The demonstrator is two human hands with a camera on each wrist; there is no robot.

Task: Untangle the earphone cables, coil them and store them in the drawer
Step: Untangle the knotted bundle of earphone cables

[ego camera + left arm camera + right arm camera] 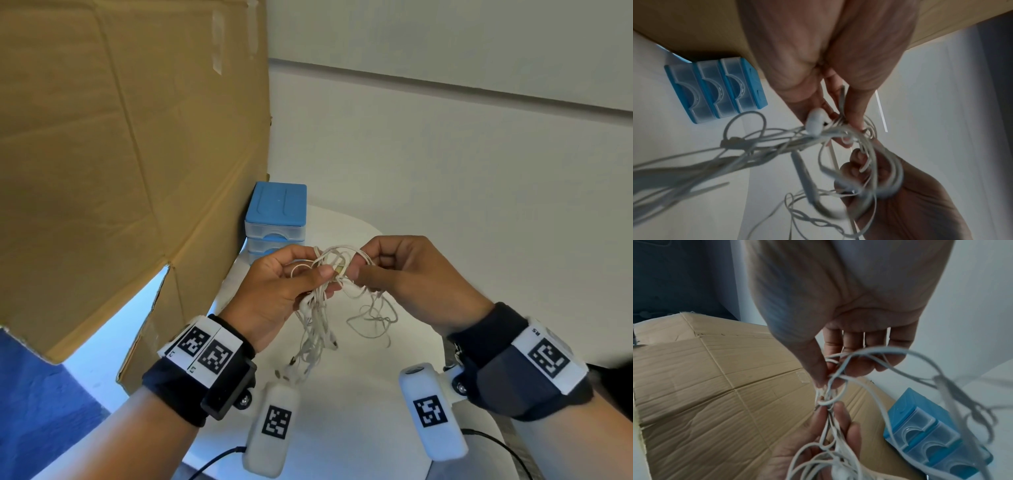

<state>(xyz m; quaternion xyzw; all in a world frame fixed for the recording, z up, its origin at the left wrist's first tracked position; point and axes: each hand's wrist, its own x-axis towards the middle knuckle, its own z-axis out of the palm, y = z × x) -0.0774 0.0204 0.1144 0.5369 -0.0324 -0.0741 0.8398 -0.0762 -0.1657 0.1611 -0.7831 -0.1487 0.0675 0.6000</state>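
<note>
Above a white table (342,394), the left hand (274,294) and right hand (411,274) pinched a tangled bundle of white earphone cables (318,318), loose ends dangling. Behind stood a blue drawer unit (275,216), beside a cardboard box (120,154).

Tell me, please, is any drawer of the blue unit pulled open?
No, all three drawers of the blue unit sit flush and closed in the left wrist view.

A big cardboard box (113,154) is standing at ten o'clock, its creased flaps (715,386) hanging open. A white table (359,377) is lying underneath, a white wall (445,120) is rising at one o'clock, and blue floor (41,411) is showing at eight o'clock.
</note>
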